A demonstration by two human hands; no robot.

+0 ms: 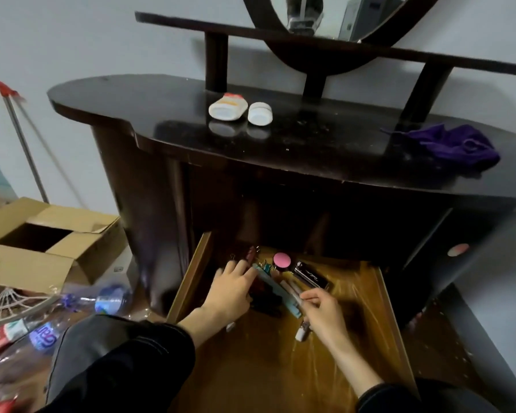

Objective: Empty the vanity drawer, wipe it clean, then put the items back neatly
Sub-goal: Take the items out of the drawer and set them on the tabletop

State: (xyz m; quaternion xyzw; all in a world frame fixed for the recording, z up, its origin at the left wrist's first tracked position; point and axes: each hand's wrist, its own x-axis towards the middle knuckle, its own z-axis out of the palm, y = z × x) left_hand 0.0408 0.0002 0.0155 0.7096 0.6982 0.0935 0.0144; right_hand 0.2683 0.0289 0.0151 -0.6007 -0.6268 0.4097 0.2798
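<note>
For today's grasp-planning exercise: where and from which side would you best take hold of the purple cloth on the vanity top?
Pinch the purple cloth at its raised, bunched middle, coming straight down from above. It lies crumpled in a loose heap on the right of the vanity top, so its folds probably give the fingers something to gather, and nothing stands over it. Its flat edges would likely be harder to catch.

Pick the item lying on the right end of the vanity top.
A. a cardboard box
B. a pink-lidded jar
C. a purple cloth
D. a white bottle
C: the purple cloth lies crumpled on the right end of the vanity top, while the two white bottles sit near its middle.
</note>
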